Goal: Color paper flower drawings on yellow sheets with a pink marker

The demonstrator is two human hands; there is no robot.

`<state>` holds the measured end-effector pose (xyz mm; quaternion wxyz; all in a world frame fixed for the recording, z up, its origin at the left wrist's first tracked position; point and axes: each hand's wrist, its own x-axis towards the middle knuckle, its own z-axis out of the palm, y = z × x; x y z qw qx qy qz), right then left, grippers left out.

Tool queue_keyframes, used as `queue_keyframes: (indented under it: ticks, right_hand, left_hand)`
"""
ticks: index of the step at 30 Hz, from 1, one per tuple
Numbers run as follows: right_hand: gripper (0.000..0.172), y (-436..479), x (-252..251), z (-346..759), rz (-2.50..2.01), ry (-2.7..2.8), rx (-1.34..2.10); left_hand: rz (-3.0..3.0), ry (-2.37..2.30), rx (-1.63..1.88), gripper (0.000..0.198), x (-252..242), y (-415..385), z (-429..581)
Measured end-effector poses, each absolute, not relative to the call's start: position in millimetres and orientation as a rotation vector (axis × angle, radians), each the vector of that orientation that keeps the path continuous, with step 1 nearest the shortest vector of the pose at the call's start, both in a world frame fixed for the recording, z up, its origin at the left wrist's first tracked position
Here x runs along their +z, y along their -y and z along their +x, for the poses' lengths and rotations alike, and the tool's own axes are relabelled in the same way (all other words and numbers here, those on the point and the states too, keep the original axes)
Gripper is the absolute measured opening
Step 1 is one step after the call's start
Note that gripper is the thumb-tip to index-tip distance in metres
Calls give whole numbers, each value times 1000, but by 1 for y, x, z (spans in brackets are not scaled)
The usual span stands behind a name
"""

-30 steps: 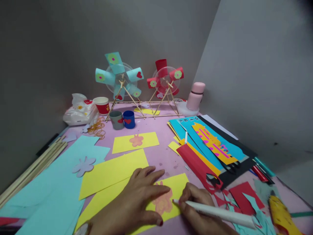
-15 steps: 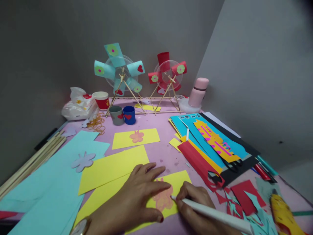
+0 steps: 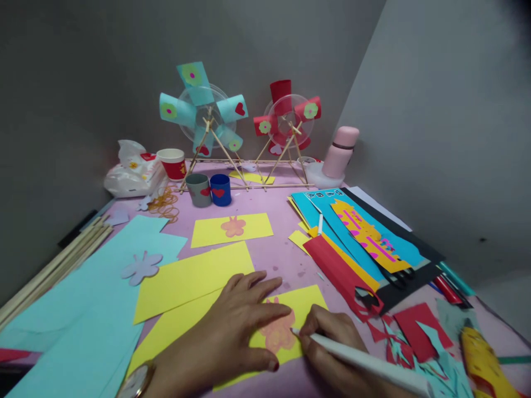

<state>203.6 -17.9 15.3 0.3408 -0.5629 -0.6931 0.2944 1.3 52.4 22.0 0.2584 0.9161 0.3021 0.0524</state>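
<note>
My left hand (image 3: 240,320) lies with fingers spread on a yellow paper strip (image 3: 314,298), thumb and index finger on either side of a pink-orange butterfly (image 3: 279,338) coloured on it. A watch is on that wrist. In my right hand (image 3: 334,340) is a white marker pen (image 3: 369,362), its tip touching the butterfly's right edge. Beyond them, a second yellow strip (image 3: 259,225) bears a similar pink butterfly (image 3: 233,227). Plain yellow strips (image 3: 194,273) lie under and beside my left forearm. A lilac butterfly cut-out (image 3: 142,268) overlaps one strip's corner.
Light-blue paper (image 3: 87,293) and wooden sticks (image 3: 58,265) lie left. Two paper-bladed wheels (image 3: 209,116) on stick frames stand at the back, behind grey and blue paper rings (image 3: 220,190). Right are stacked coloured sheets (image 3: 307,202), scissors, paper scraps (image 3: 423,331) and a pink bottle (image 3: 341,152).
The view has tilted slightly, so the far objects sit a little higher. My left hand keeps its place on the strip, and the pen tip stays at the butterfly's edge with barely any shift.
</note>
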Motion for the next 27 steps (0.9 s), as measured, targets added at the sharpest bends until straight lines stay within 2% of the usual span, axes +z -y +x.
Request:
queue_keyframes:
  ticks: [12,27]
  right_hand:
    - [18,20,18,205,-1483,1793,689]
    - [20,21,16,209,-1429,1850,708]
  left_hand:
    - [2490,-852,148,51,26,-50,4]
    - [2500,-861,181,51,25,-49,4]
